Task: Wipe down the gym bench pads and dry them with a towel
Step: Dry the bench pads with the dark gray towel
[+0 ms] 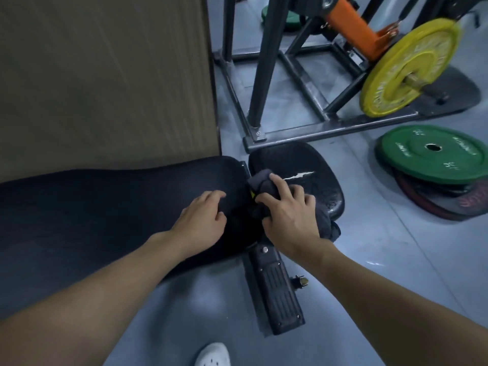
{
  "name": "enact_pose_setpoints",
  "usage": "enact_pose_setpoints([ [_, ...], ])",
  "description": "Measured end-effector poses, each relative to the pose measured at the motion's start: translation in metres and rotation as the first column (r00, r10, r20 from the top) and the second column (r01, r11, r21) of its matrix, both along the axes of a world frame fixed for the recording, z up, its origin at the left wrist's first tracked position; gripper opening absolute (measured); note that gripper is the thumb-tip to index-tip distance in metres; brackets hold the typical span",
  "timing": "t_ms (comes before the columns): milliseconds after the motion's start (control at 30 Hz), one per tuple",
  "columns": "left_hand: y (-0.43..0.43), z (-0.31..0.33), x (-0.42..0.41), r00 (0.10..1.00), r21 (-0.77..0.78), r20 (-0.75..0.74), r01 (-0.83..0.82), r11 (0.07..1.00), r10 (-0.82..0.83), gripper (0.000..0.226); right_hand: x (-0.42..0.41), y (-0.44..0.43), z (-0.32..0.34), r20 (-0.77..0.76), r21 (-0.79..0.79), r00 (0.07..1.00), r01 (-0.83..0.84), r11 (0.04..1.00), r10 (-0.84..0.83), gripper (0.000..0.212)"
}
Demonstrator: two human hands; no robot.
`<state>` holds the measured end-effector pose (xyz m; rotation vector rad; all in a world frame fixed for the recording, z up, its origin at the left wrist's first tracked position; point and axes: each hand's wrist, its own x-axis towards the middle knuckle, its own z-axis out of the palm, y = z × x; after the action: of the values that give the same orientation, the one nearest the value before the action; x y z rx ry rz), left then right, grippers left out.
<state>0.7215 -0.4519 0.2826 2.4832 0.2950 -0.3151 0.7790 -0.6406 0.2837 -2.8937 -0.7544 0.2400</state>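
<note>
A black gym bench lies across the view: its long back pad (105, 207) runs left, and its smaller seat pad (298, 162), cracked with a white tear, sits to the right. My right hand (287, 210) presses a dark grey towel (261, 180) onto the near left part of the seat pad, over the gap between the pads. My left hand (203, 217) rests flat on the right end of the back pad, fingers apart, holding nothing.
A brown wall panel (105, 75) stands behind the bench. A dark steel rack frame (303, 130) with a yellow plate (406, 67) stands beyond. Green and dark plates (433, 154) lie stacked on the floor at right. The bench foot (277, 291) juts toward my white shoe (214, 355).
</note>
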Motion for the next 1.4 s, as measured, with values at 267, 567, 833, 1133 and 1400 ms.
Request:
enact_pose_setpoints([
  [267, -0.017, -0.055, 0.050, 0.983, 0.191, 0.107, 0.127, 0.973, -0.149, 0.058, 0.055, -0.013, -0.048, -0.007, -0.198, 0.983, -0.179, 0.964, 0.181, 0.065],
  [567, -0.029, -0.066, 0.058, 0.983, 0.198, 0.146, 0.080, 0.977, -0.110, 0.070, 0.100, 0.016, -0.059, 0.012, -0.117, 0.993, -0.115, 0.986, 0.118, 0.058],
  [833, -0.054, -0.059, 0.059, 0.980, 0.348, -0.119, 0.194, 0.917, -0.162, 0.124, 0.147, 0.045, -0.060, 0.042, -0.086, 0.990, -0.131, 0.988, 0.134, 0.053],
  [1133, -0.074, -0.068, 0.054, 0.985, 0.464, -0.080, 0.172, 0.869, -0.153, 0.129, 0.100, 0.005, -0.063, 0.134, 0.006, 0.973, -0.189, 0.982, 0.187, 0.059],
  [1400, -0.081, -0.079, 0.047, 0.991, 0.485, 0.014, 0.110, 0.868, -0.133, 0.122, 0.155, 0.013, -0.064, 0.076, -0.039, 0.986, -0.145, 0.989, 0.148, 0.065],
])
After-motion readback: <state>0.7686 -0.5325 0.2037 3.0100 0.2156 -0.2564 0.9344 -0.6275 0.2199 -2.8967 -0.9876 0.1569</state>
